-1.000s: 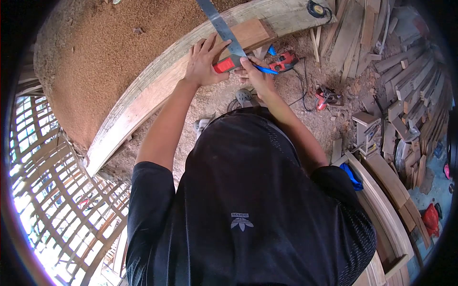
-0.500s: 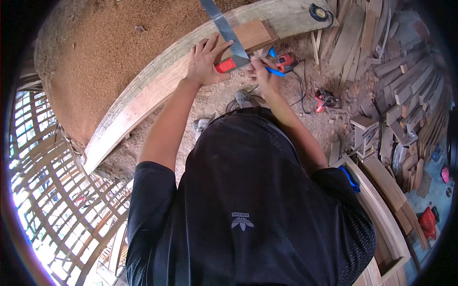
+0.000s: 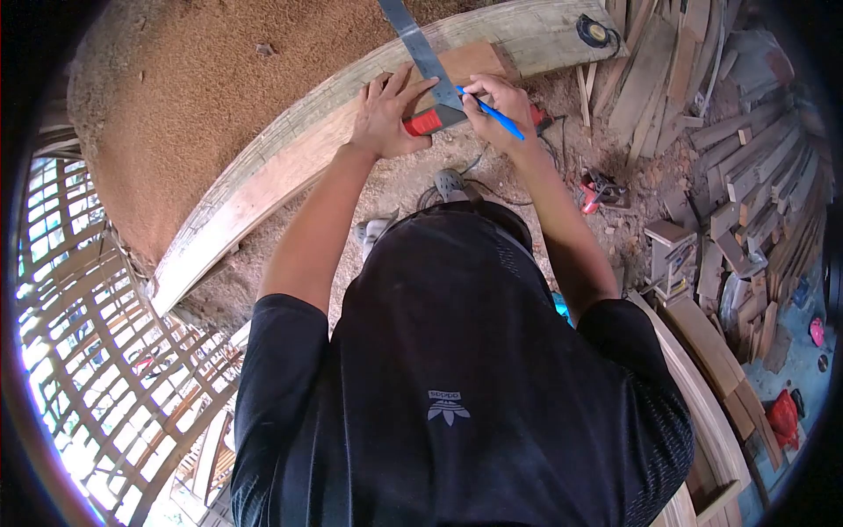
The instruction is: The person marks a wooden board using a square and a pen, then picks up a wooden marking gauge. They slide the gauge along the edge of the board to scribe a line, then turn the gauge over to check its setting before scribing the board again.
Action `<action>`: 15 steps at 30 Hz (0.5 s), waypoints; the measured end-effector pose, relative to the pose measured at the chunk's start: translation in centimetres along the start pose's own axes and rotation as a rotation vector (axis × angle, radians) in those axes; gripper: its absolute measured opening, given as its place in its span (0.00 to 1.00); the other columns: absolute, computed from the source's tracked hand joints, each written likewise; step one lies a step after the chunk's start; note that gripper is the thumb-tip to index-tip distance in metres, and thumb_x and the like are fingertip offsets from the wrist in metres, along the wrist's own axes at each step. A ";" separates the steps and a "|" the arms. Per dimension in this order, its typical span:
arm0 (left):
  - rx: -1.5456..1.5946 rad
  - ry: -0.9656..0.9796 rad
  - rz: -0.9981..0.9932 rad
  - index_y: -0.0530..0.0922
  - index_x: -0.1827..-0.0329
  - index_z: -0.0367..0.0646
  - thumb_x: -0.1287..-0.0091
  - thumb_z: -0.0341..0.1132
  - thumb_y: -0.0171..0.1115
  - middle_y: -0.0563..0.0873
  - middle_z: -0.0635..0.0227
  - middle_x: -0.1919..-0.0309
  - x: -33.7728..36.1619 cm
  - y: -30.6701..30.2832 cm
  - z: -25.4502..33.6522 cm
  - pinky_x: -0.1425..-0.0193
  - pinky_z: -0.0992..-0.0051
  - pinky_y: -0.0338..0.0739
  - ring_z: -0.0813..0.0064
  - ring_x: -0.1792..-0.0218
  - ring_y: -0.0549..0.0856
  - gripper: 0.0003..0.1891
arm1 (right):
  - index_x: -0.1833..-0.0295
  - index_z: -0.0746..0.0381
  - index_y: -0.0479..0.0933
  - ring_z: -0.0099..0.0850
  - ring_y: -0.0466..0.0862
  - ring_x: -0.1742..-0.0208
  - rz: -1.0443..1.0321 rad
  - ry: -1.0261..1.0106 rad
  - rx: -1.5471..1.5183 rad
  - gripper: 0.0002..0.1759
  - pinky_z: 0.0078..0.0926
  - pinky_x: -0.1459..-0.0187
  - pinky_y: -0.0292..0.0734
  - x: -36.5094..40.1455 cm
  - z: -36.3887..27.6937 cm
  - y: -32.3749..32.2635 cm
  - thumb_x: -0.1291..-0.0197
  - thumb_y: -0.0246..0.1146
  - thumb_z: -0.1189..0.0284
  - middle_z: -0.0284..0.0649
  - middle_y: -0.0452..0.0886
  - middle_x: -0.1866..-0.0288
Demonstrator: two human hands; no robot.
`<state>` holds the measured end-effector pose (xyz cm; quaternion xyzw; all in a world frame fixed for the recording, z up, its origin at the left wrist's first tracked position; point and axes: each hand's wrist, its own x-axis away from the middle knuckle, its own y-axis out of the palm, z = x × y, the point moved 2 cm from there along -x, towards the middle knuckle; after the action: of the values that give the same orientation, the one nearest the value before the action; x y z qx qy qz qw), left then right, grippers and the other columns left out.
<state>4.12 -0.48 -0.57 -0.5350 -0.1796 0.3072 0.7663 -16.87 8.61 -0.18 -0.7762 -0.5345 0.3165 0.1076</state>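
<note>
A metal square with a red handle lies across a piece of wood on a long curved timber. My left hand presses on the wood and square, fingers spread, its thumb side against the red handle. In my right hand is a blue pen, its tip at the right edge of the square's blade.
A tape measure rests on the timber's right end. Red power tools with cords lie on the dusty ground. Wood offcuts are piled at the right, and curved boards stand at the lower right.
My right hand has moved up and slightly right, bringing the pen to the square's edge. My left hand stays on the square, which appears slightly shifted with the view.
</note>
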 end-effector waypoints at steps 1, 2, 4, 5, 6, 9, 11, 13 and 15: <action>0.001 -0.003 -0.002 0.72 0.23 0.77 0.64 0.49 0.80 0.65 0.63 0.19 0.0 0.0 0.0 0.21 0.44 0.61 0.44 0.24 0.66 0.54 | 0.57 0.65 0.84 0.48 0.90 0.57 -0.052 0.078 -0.011 0.09 0.39 0.53 0.85 -0.2 0.0 0.0 0.42 0.70 0.73 0.50 0.89 0.59; 0.003 -0.005 -0.001 0.72 0.23 0.77 0.64 0.49 0.80 0.65 0.63 0.19 0.1 0.0 0.0 0.21 0.44 0.61 0.44 0.24 0.66 0.54 | 0.57 0.65 0.84 0.48 0.90 0.57 -0.055 0.077 -0.011 0.09 0.39 0.53 0.85 -0.2 -0.1 0.0 0.42 0.70 0.73 0.50 0.89 0.59; 0.015 0.015 0.014 0.72 0.23 0.77 0.64 0.49 0.80 0.65 0.63 0.19 0.1 0.0 0.0 0.22 0.45 0.61 0.44 0.24 0.66 0.54 | 0.58 0.66 0.84 0.48 0.90 0.60 -0.027 0.058 -0.055 0.09 0.40 0.56 0.84 -0.3 -0.1 0.1 0.42 0.70 0.73 0.51 0.88 0.62; 0.016 0.013 0.015 0.72 0.23 0.77 0.64 0.49 0.80 0.65 0.63 0.19 0.1 0.0 0.0 0.22 0.45 0.61 0.44 0.24 0.66 0.54 | 0.58 0.66 0.84 0.48 0.90 0.60 -0.029 0.058 -0.055 0.09 0.40 0.56 0.84 -0.4 0.0 0.1 0.42 0.70 0.73 0.51 0.88 0.62; 0.019 0.018 0.017 0.72 0.23 0.77 0.63 0.49 0.80 0.65 0.63 0.19 0.1 -0.1 0.0 0.22 0.45 0.62 0.44 0.25 0.67 0.54 | 0.58 0.66 0.84 0.48 0.90 0.60 -0.031 0.049 -0.050 0.09 0.39 0.57 0.84 -0.4 0.0 0.2 0.42 0.70 0.73 0.51 0.88 0.62; 0.019 0.027 0.019 0.72 0.23 0.76 0.63 0.49 0.80 0.66 0.64 0.19 0.0 -0.2 0.0 0.23 0.45 0.62 0.44 0.25 0.67 0.54 | 0.57 0.65 0.85 0.48 0.90 0.60 -0.057 0.072 -0.035 0.10 0.38 0.58 0.84 -0.6 -0.2 0.2 0.42 0.70 0.72 0.51 0.88 0.63; 0.018 0.031 0.020 0.72 0.23 0.76 0.63 0.49 0.80 0.66 0.64 0.19 0.0 -0.1 0.0 0.23 0.45 0.62 0.44 0.25 0.67 0.54 | 0.57 0.65 0.85 0.47 0.90 0.60 -0.082 0.105 -0.024 0.10 0.38 0.58 0.84 -0.9 -0.2 0.3 0.42 0.70 0.71 0.51 0.88 0.63; 0.002 0.024 0.016 0.72 0.23 0.76 0.64 0.49 0.81 0.65 0.65 0.19 0.1 -0.1 0.0 0.23 0.45 0.63 0.44 0.25 0.67 0.54 | 0.56 0.64 0.86 0.46 0.90 0.61 -0.114 0.126 0.030 0.10 0.37 0.59 0.84 -1.3 -0.2 0.5 0.42 0.70 0.71 0.50 0.89 0.64; 0.006 0.014 0.010 0.72 0.23 0.76 0.64 0.49 0.81 0.66 0.65 0.19 0.0 -0.2 0.2 0.23 0.45 0.63 0.44 0.25 0.67 0.54 | 0.56 0.63 0.86 0.45 0.90 0.62 -0.269 0.165 0.045 0.10 0.37 0.59 0.84 -1.8 -0.1 -0.9 0.42 0.70 0.70 0.49 0.89 0.65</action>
<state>4.08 -0.37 -0.34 -0.5358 -0.1708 0.3080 0.7674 -17.89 7.38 1.00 -0.7184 -0.6159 0.2460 0.2100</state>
